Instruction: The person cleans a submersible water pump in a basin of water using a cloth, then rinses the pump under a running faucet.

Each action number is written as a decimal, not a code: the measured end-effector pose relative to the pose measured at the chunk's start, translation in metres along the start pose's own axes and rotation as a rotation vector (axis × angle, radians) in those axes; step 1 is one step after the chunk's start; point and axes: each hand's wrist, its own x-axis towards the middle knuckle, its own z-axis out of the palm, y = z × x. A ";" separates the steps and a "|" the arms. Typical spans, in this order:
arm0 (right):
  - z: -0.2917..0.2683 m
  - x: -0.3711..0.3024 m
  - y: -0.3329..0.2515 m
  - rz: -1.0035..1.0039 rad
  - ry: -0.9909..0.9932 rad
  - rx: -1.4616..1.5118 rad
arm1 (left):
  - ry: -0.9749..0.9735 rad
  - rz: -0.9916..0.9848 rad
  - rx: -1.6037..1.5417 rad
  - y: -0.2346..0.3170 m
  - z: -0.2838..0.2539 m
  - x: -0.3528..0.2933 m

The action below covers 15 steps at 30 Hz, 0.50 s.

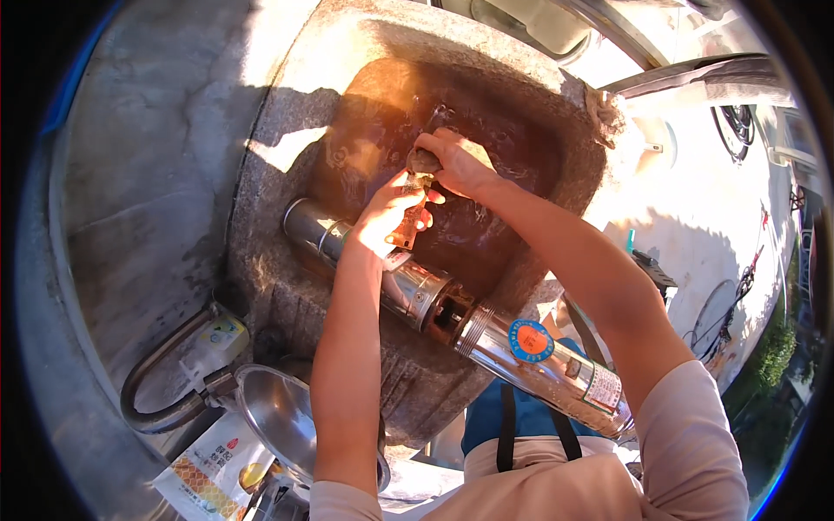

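Over the water in the stone basin (417, 408), my left hand (387, 211) is closed around a narrow brown strip with small holes (405, 233), which looks like a rusty metal guard. My right hand (462, 163) is closed on a greyish-brown rounded lump (423, 161) at the strip's upper end; its exact kind cannot be made out. Just below my hands, a long shiny steel cylinder (556, 369), which looks like a submersible pump, lies slanted across the basin's near side. An opening in its middle shows darker metal, and a blue round sticker is on its right half.
At the lower left are a steel bowl (276, 412), a printed packet (204, 473), a curved hose (143, 382) and a pale plastic container (224, 339). A grey wall panel (161, 165) borders the basin's left. Dark cables (738, 130) lie on the right.
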 end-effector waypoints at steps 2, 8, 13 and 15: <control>-0.007 0.002 0.011 0.170 0.109 -0.087 | 0.003 0.002 -0.015 -0.002 0.005 -0.004; -0.003 -0.002 0.012 0.113 0.118 -0.114 | 0.334 -0.062 0.139 0.001 0.012 0.019; -0.001 -0.017 -0.001 0.111 -0.302 0.411 | 0.603 -0.058 0.238 -0.010 -0.007 0.044; -0.002 -0.019 -0.001 0.114 -0.273 0.596 | 0.646 -0.018 0.385 -0.017 -0.019 0.051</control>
